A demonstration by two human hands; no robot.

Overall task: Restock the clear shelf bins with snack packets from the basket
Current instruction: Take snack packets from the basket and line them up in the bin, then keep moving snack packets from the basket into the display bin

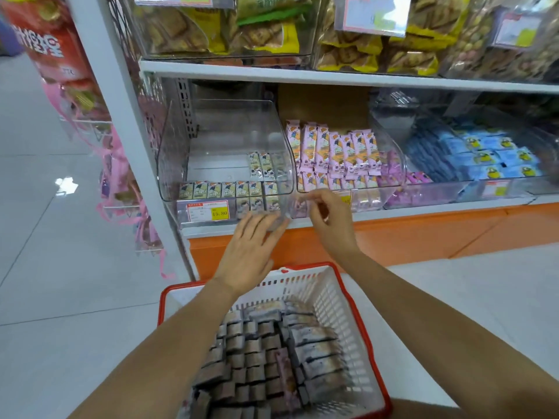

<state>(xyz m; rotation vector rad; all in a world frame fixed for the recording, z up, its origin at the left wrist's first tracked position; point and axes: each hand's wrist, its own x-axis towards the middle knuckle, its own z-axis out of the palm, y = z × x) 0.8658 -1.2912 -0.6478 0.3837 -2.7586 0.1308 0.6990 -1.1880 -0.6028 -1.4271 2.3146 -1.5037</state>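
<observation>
A white basket with a red rim (357,300) stands on the floor in front of me, packed with several rows of grey-brown snack packets (257,352). On the lower shelf a clear bin (223,128) holds a front row of green-beige packets (223,189) and a few more behind. Beside it a second clear bin (393,164) holds pink packets (335,152). My left hand (251,252) reaches with straight fingers to the front of the left bin. My right hand (329,216) hovers at the front edge between the two bins, fingers curled; I cannot tell whether it pinches anything.
A third bin (453,195) with blue packets (490,158) stands to the right. The upper shelf (302,74) carries bins of yellow cracker bags (260,34). A price tag (208,210) hangs on the left bin. Pink hanging goods (121,176) flank the white shelf post. Light floor tiles lie to the left.
</observation>
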